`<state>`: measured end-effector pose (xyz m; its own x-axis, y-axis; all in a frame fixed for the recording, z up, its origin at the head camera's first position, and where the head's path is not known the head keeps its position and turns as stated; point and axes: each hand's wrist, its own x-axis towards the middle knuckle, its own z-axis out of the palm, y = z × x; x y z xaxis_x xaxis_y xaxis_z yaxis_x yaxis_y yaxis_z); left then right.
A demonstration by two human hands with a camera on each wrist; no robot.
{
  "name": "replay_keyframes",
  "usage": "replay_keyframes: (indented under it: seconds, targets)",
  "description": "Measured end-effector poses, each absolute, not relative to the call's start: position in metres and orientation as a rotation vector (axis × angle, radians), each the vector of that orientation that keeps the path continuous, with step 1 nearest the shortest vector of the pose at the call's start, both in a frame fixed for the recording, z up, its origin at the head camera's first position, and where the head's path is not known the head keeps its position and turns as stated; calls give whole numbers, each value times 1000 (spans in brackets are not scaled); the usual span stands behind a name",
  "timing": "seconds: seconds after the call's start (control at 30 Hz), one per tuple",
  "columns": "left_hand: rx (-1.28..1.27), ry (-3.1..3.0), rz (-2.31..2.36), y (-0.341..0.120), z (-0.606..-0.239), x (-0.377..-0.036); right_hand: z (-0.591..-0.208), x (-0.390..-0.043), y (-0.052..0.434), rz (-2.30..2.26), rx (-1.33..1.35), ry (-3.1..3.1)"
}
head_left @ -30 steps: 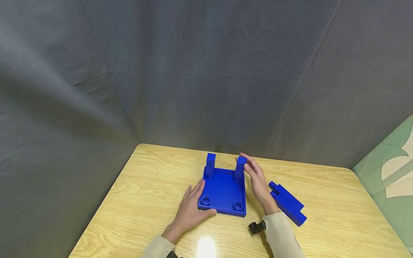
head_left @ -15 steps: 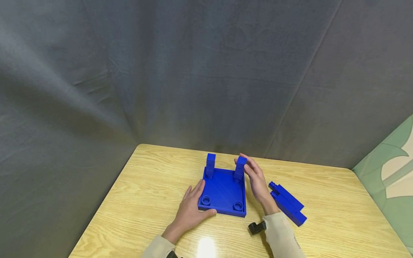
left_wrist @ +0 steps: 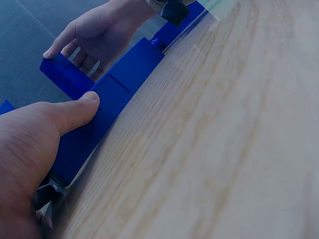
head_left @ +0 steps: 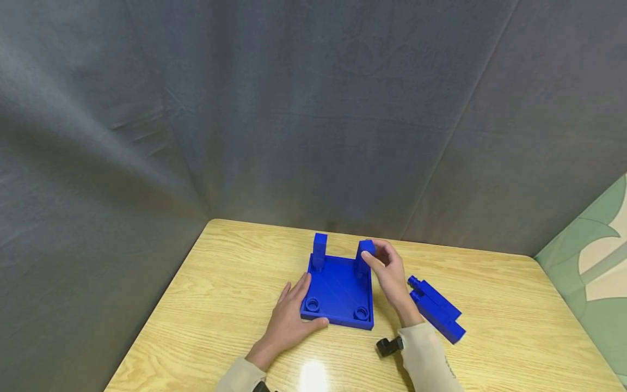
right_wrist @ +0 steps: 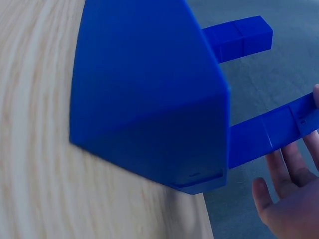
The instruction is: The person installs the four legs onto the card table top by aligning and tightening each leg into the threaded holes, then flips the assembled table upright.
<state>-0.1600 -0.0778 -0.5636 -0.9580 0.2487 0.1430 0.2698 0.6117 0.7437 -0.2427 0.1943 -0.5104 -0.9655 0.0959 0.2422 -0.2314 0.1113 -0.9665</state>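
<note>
A square blue tray-like base (head_left: 338,288) with a raised rim lies on the table. My left hand (head_left: 289,321) rests at its near left corner, fingers straight along the left side and thumb (left_wrist: 82,110) against the front wall. Two blue square legs stand up from the far corners, a left leg (head_left: 319,251) and a right leg (head_left: 361,265). My right hand (head_left: 393,275) pinches the right leg near its top, thumb on the front and fingers partly hidden behind. Round sockets show in the near corners, the left socket (head_left: 312,305) and the right socket (head_left: 361,313).
Two more blue legs (head_left: 438,311) with threaded ends lie side by side on the wooden table (head_left: 514,316), right of the right forearm. A grey curtain (head_left: 313,136) hangs behind the table. A black wrist device (head_left: 389,347) sticks out from the right sleeve.
My right thumb has moved left onto the front of the right leg, and the fingers behind have curled in. That leg's top has turned slightly. The left hand and base have stayed put.
</note>
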Motion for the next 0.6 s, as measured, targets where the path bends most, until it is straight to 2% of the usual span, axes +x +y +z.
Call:
replay_keyframes:
  seconds: [0.37, 0.6]
  targets:
    - [-457, -2776, -1315, -78, -562, -159, -506, -242, 192, 1884, 39, -2140]
    - [-459, -2771, -1322, -78, -562, -159, -506, -241, 195, 1986, 203, -2120]
